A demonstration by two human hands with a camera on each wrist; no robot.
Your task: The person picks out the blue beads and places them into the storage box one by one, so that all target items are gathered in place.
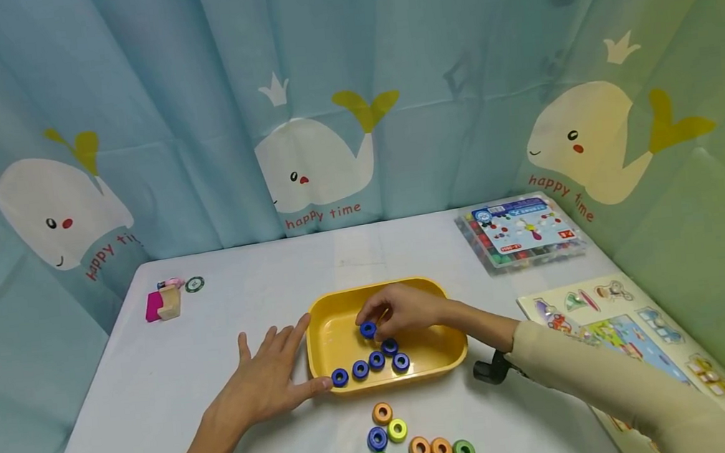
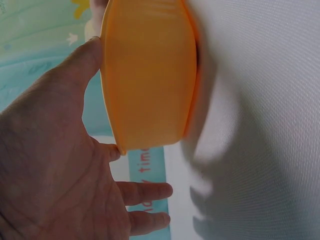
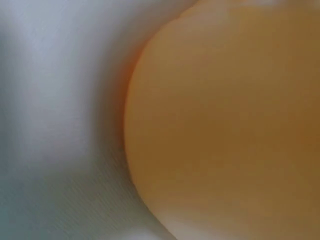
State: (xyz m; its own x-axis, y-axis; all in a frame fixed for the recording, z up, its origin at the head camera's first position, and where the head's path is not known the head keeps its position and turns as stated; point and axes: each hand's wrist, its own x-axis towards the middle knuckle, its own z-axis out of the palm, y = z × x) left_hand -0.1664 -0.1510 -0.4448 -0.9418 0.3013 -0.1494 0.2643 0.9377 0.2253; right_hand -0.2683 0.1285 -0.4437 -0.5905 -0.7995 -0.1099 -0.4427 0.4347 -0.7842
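A yellow plastic tray [image 1: 320,331] stands mid-table, with several blue rings [image 1: 377,360] lying along its near side. Over the tray, my right hand [image 1: 405,308] pinches one blue ring [image 1: 368,329] between thumb and finger. My left hand [image 1: 269,378] is at the tray's left end, fingers spread and straight, the thumb at the near rim. In the left wrist view, the left hand [image 2: 65,150] touches the rim of the tray [image 2: 150,75] with thumb and a fingertip. Only the tray's blurred side [image 3: 225,125] shows in the right wrist view; the right hand's grip is out of sight there.
Orange, yellow, blue and green rings [image 1: 419,449] lie in front of the tray. A clear box of colored pieces [image 1: 521,230] stands back right, above a picture puzzle board [image 1: 638,339]. Small blocks [image 1: 163,303] and a round chip [image 1: 195,284] lie back left.
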